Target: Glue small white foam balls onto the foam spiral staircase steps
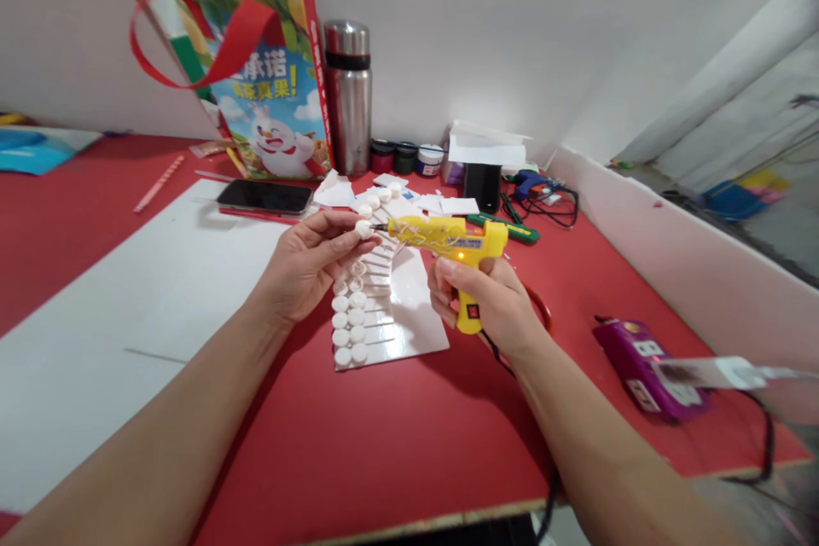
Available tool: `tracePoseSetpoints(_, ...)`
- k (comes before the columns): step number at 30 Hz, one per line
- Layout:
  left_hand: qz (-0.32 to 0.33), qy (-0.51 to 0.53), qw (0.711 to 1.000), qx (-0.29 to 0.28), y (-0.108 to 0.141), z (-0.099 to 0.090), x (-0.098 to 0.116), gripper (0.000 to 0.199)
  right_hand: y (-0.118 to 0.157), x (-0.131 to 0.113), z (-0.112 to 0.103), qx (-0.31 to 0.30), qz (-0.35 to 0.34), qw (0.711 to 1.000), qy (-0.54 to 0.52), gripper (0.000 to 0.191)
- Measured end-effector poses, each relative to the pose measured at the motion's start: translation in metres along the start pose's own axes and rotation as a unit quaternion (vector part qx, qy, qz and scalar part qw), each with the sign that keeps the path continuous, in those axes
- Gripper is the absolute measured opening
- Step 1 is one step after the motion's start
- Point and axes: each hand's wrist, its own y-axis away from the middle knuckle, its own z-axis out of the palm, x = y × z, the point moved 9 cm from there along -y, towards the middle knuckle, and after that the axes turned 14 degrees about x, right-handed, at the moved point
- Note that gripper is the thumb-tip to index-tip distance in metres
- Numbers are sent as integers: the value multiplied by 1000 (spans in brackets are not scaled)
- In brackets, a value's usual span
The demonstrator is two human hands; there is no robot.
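Observation:
My right hand (483, 294) is wrapped round the grip of a yellow hot glue gun (428, 232), whose small orange light is lit. Its dark nozzle points left and meets a small white bottle cap (364, 229). That cap is pinched between the thumb and fingers of my left hand (313, 260). Below both hands lies a white board (415, 316) carrying rows of round white caps (341, 320) along its left side, with thin dark lines beside them. Part of the board and some caps are hidden behind my left fingers.
A phone (265, 197) lies on a large white sheet (83, 341) at left. Behind stand a printed bag (275, 102), a steel flask (351, 102) and paint jars (429, 159). A green cutter (512, 228) lies at back right, a purple power strip (640, 363) at right.

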Motion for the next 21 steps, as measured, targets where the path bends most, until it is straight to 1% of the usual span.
tracePoseSetpoints(7,-3,9,1000,9,-1,-1,0,20,0,1,3,-11,0,1000,11,34)
tracePoseSetpoints(16,17,3,1000,15,-1,-1,2,16,2,1,6,-25,6,999,39,36)
tracePoseSetpoints(21,18,-6,1000,5,1,1,2,18,1,-2,1,-6,-9,1000,23,30)
